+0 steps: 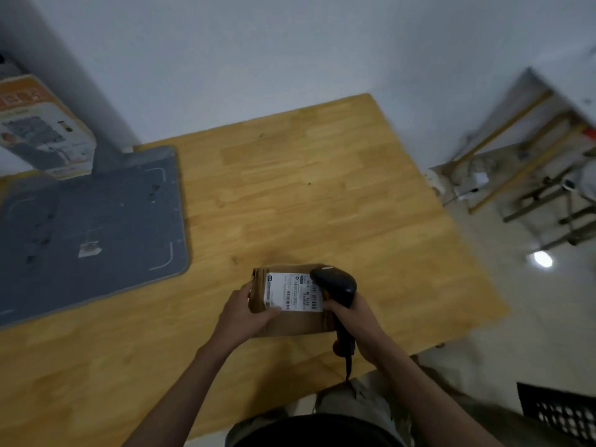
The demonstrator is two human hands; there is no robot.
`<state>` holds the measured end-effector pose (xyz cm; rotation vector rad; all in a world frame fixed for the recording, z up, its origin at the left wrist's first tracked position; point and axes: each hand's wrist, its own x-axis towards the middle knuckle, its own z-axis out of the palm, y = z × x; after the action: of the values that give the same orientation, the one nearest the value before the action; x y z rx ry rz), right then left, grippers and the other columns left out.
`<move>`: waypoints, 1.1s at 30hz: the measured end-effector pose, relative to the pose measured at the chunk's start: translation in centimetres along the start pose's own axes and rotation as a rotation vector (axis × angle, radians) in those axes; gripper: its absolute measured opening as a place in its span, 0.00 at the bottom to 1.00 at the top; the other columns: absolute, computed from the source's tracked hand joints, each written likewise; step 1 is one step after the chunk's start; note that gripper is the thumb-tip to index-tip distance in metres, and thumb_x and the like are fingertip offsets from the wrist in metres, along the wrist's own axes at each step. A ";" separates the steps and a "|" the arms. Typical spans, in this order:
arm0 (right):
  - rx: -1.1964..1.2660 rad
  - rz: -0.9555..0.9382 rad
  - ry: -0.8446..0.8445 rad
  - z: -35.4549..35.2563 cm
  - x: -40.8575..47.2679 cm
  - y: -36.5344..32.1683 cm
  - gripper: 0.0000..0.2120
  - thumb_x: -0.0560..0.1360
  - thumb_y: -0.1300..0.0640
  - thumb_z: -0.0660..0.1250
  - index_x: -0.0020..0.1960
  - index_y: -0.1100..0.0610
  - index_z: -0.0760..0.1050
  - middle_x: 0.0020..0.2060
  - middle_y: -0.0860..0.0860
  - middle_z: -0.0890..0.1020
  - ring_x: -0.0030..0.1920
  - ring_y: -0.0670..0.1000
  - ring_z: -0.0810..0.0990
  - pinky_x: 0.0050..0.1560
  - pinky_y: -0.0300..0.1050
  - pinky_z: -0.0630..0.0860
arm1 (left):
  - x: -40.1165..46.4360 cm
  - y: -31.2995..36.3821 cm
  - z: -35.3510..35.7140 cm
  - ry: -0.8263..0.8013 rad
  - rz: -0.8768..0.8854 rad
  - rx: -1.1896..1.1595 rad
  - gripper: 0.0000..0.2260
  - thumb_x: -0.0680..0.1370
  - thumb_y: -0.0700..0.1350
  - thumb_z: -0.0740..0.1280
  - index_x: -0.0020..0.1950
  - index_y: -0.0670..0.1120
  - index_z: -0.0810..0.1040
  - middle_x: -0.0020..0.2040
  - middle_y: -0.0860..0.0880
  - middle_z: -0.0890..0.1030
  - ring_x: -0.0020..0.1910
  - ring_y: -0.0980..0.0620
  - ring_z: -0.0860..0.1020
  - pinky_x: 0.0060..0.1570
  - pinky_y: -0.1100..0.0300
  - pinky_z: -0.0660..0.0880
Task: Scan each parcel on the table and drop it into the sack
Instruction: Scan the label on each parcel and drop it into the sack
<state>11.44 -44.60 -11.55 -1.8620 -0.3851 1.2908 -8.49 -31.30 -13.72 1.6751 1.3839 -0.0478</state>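
Left hand [248, 312] grips parcel [290, 321]; right hand [356, 321] aims scanner [335, 282].

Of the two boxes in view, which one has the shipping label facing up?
The plain brown parcel held in the left hand beneath the scanner. The other, an orange-and-white printed carton, stands at the table's far left corner.

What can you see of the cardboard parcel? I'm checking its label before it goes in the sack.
The parcel is a small brown cardboard box, closed, held just over the wooden table near its front edge. A white printed label with barcodes covers its top; the text is too blurred to read. The left hand grips its left side, and the black scanner in the right hand points at the label.
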 end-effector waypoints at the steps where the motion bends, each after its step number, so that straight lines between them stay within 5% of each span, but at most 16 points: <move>1: 0.018 -0.013 0.040 0.0 -0.8 0.3 0.08 0.78 0.58 0.69 0.56 0.49 0.78 0.51 0.56 0.83 0.49 0.53 0.81 0.47 0.53 0.78 | 0.0 0.2 -0.1 -0.021 0.036 0.015 0.37 0.67 0.61 0.76 0.74 0.57 0.67 0.68 0.51 0.73 0.64 0.50 0.74 0.60 0.48 0.76; 9: 0.230 -0.059 0.328 2.0 -8.9 5.0 0.12 0.77 0.59 0.69 0.61 0.55 0.78 0.51 0.54 0.83 0.53 0.54 0.82 0.49 0.49 0.79 | -2.4 1.4 -1.0 -0.187 0.346 0.184 0.31 0.70 0.59 0.75 0.71 0.55 0.71 0.64 0.54 0.76 0.62 0.50 0.75 0.59 0.50 0.75; 15: 0.418 -0.051 0.554 3.2 -16.9 9.2 0.13 0.77 0.62 0.70 0.55 0.46 0.78 0.49 0.49 0.85 0.51 0.50 0.83 0.52 0.50 0.81 | -6.5 2.9 1.4 -0.313 0.513 0.263 0.33 0.72 0.56 0.75 0.74 0.51 0.68 0.68 0.50 0.74 0.64 0.49 0.74 0.58 0.54 0.74; 18: 0.488 0.005 0.689 2.4 -20.6 11.6 0.10 0.76 0.63 0.70 0.56 0.55 0.80 0.41 0.51 0.84 0.45 0.53 0.82 0.44 0.49 0.77 | -9.1 4.1 3.9 -0.390 0.581 0.299 0.34 0.72 0.56 0.75 0.75 0.51 0.67 0.70 0.48 0.73 0.65 0.48 0.74 0.60 0.52 0.73; 21: 0.571 0.042 0.798 1.6 -24.1 14.0 0.10 0.77 0.64 0.69 0.57 0.58 0.80 0.44 0.54 0.84 0.44 0.53 0.82 0.43 0.48 0.77 | -11.7 4.9 6.9 -0.454 0.657 0.361 0.34 0.72 0.56 0.75 0.75 0.51 0.67 0.70 0.49 0.73 0.66 0.48 0.73 0.62 0.50 0.73; 24: 0.651 0.037 0.875 0.8 -27.3 16.6 0.09 0.78 0.65 0.68 0.56 0.55 0.80 0.47 0.53 0.85 0.48 0.53 0.83 0.45 0.46 0.80 | -14.2 5.6 10.3 -0.518 0.706 0.440 0.36 0.72 0.57 0.75 0.75 0.51 0.65 0.70 0.47 0.71 0.66 0.47 0.73 0.64 0.48 0.73; 28: 0.715 0.071 0.984 -0.5 -30.8 21.1 0.09 0.77 0.62 0.70 0.54 0.50 0.79 0.51 0.53 0.85 0.54 0.54 0.83 0.59 0.57 0.80 | -17.9 6.6 15.6 -0.606 0.750 0.514 0.39 0.71 0.59 0.75 0.77 0.52 0.62 0.72 0.46 0.66 0.69 0.46 0.70 0.68 0.46 0.70; 33: 0.831 0.098 1.085 -3.7 -35.0 26.5 0.09 0.78 0.61 0.70 0.53 0.48 0.78 0.50 0.51 0.84 0.52 0.51 0.82 0.53 0.49 0.79 | -22.6 7.9 23.3 -0.719 0.841 0.569 0.40 0.71 0.59 0.75 0.78 0.54 0.60 0.70 0.48 0.64 0.69 0.47 0.68 0.67 0.50 0.68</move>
<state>-5.43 -85.23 -9.13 -1.5400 0.7181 0.2354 1.15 -63.02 -9.60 2.2676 0.0698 -0.5392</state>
